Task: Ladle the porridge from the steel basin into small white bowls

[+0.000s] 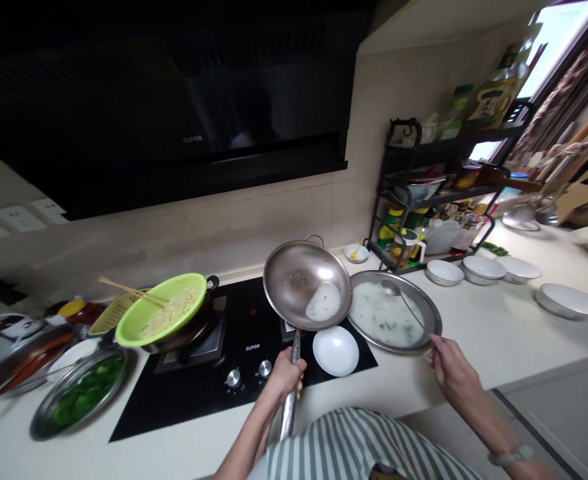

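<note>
My left hand (287, 373) is wrapped around the long handle of a metal wok (291, 280). The wok is tilted to the right, and a small pool of milky liquid (324, 303) with dark bits has gathered at its lower right side. In my right hand (451, 367) is the thin handle of a metal spoon (391, 288), whose head lies over a wide round metal pan (435, 313). Cloudy white liquid (381, 317) with green flecks fills that pan. A white bowl (336, 351) stands just below the wok, at the cooktop's right side.
A green colander (124, 327) of pale strips, with chopsticks (129, 288) across it, rests over a pot on the black cooktop (189, 400). Leafy greens (89, 387) fill a metal dish at left. Several white bowls (483, 268) stand right of a black spice rack (391, 193). A range hood (199, 87) hangs above.
</note>
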A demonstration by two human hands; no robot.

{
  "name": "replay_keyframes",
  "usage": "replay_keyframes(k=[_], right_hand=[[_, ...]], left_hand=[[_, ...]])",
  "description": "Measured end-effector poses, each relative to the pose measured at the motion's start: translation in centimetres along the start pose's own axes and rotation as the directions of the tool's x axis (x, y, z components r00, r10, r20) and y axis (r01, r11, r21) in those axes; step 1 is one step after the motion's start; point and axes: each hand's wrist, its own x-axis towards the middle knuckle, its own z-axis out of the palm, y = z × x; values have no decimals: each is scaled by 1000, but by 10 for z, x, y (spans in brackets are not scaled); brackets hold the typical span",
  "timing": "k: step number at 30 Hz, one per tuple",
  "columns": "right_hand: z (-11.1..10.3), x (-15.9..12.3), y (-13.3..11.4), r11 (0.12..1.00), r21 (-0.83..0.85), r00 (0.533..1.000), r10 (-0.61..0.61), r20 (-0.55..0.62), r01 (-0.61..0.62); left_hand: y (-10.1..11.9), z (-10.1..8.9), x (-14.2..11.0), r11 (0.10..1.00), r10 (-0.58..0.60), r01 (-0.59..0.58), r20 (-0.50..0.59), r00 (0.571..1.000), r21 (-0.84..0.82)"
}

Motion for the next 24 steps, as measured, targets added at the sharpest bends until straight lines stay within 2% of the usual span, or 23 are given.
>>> replay_keyframes(k=[2, 4, 5, 6, 8, 10, 15, 18, 20, 22, 24], right_hand=[[1, 4, 1, 966, 94, 969, 243, -35, -239], [1, 10, -2, 845, 261, 869, 492, -42, -466], [1, 13, -6, 775, 349, 821, 570, -28, -526], [1, 16, -11, 719, 427, 793, 609, -9, -548], [2, 22, -25, 670, 521, 798, 602, 35, -529], [6, 26, -41, 681, 531, 835, 543, 95, -504], [36, 40, -73, 828, 400, 917, 314, 248, -392], [58, 52, -82, 912, 314, 945, 178, 272, -263], [69, 59, -86, 938, 286, 954, 114, 277, -195], [77, 63, -90, 931, 294, 945, 125, 303, -217], [83, 64, -92, 861, 348, 906, 253, 340, -371]], left_hand=[[1, 0, 0, 1000, 7, -7, 1, 1000, 3], [1, 0, 0, 1000, 11, -11, 4, 1000, 7], [1, -1, 0, 1000, 11, -11, 6, 1000, 8], [2, -1, -1, 1000, 10, -10, 5, 1000, 9], [2, -1, -1, 1000, 9, -9, 1, 1000, 14], [3, -1, -1, 1000, 10, -10, -4, 1000, 18], [2, -1, 0, 1000, 9, -9, -2, 1000, 22], [1, -1, 0, 1000, 5, -5, -6, 1000, 17], [1, 0, 0, 1000, 3, -3, -6, 1000, 10], [1, 0, 0, 1000, 0, 0, -6, 1000, 2], [2, 0, 0, 1000, -1, 1, -7, 1000, -4]])
